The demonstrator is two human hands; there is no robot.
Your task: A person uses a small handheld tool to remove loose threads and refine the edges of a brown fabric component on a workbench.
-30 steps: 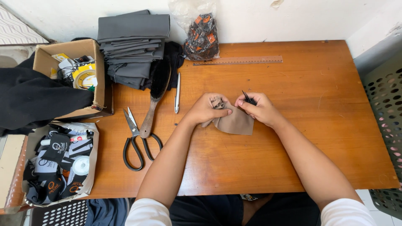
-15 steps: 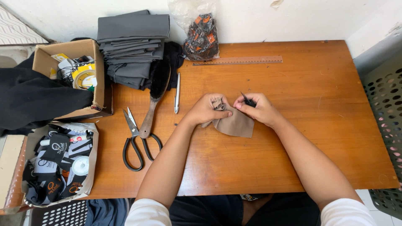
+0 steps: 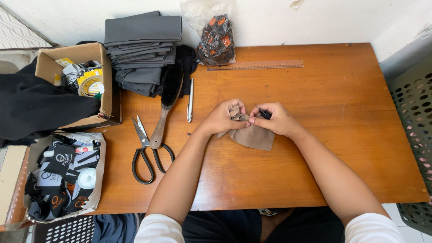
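Centrally on the counter [image 3: 315, 135]: tan cloth [image 3: 254, 136], lower part lying flat on the wood, upper edge bunched and lifted between both hands. Left hand [image 3: 223, 118] curled, fingers closed on the crumpled top of the cloth, thumb pressing toward the other hand. Right hand [image 3: 275, 119] also closed, thumb and forefinger pinching a small dark tool [image 3: 263, 113], thin tip poking up and to the left, right at the cloth's gathered edge. Probably fine work on a seam or edge, so best done with the fold held taut by the left, the point kept shallow and angled away from the fingers, small careful movements, the rest of the cloth left resting flat for support. Off to the left, well apart from the hands: black scissors [image 3: 146, 153], a wooden brush [image 3: 165, 105] lying across them, a pen [image 3: 190, 99]; at the back, a ruler [image 3: 255, 65], a stack of grey fabric [image 3: 140, 49], a plastic bag [image 3: 216, 38]. Hard to tell what the dark tool actually is, since mostly hidden in the grip. Hidden too: the cloth's top edge under the fingers, and any thread or stitching, too small to make out.
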